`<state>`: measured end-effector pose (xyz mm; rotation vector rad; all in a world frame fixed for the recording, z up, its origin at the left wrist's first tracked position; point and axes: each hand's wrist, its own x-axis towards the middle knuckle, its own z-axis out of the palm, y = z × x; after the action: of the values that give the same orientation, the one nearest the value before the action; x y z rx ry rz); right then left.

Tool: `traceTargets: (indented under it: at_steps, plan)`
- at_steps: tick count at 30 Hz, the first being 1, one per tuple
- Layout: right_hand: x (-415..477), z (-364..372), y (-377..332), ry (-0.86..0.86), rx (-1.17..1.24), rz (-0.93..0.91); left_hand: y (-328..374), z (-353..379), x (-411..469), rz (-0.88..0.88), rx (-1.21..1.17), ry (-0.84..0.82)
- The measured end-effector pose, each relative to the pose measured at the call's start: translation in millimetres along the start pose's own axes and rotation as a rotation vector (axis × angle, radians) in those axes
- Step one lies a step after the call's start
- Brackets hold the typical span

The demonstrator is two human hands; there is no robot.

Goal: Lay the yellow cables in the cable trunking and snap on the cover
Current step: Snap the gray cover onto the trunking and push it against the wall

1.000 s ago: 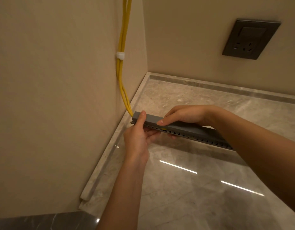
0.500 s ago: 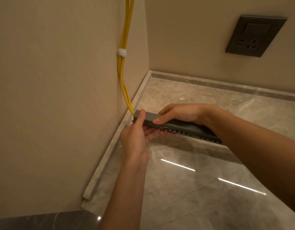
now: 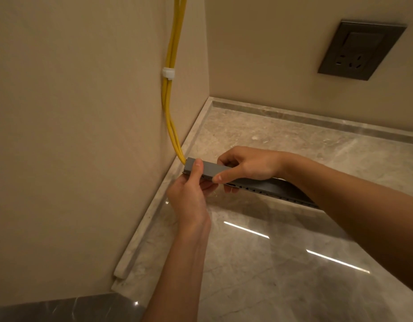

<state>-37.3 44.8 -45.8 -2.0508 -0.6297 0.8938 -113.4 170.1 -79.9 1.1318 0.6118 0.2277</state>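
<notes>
Yellow cables (image 3: 169,94) run down the left wall through a white clip (image 3: 169,73) and enter the left end of a grey slotted cable trunking (image 3: 270,187). The trunking lies slightly raised over the marble surface, running to the right. Its grey cover (image 3: 209,169) sits on top at the left end. My left hand (image 3: 189,194) grips the trunking's left end, thumb on the cover, fingers underneath. My right hand (image 3: 245,167) holds the trunking just to the right, thumb pressing on the front edge of the cover. My right forearm hides the trunking's far end.
A marble countertop (image 3: 282,252) fills the corner, with a low marble upstand (image 3: 154,219) along the left wall and another along the back wall. A dark wall socket (image 3: 361,49) sits on the back wall at upper right. A dark slab (image 3: 61,307) lies at the bottom left.
The view has shifted a little. My right thumb has slid slightly along the cover's front edge. The yellow seen through the slots earlier no longer shows.
</notes>
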Motion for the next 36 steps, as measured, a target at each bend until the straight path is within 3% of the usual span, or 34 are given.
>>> traceTargets:
  at_steps: [6,15,20,23,27,32,36]
  plan:
    - [-2.3,-2.1,-4.1,0.021,-0.082,-0.038,-3.0,-1.3,-0.5,0.11,0.034,-0.005]
    - [-5.6,-6.7,6.3,0.016,0.022,0.044,-0.2,7.2,10.6,-0.077,-0.019,-0.009]
    - [-7.4,-9.5,12.8,0.083,-0.089,0.228,-4.9,10.7,12.4,-0.156,-0.049,0.019]
    - [-5.2,-4.5,15.0,0.126,-0.103,0.23,-4.7,16.0,11.9,-0.188,-0.088,0.036]
    - [-5.8,-1.9,15.2,0.143,-0.013,0.165,-3.0,20.4,14.7,-0.136,-0.102,0.094]
    - [-6.2,-1.5,14.0,0.142,-0.056,0.12,-6.2,16.2,17.2,-0.033,-0.071,0.11]
    - [-5.0,3.2,16.4,0.241,-0.115,0.095,-17.1,13.0,15.6,0.035,0.002,0.079]
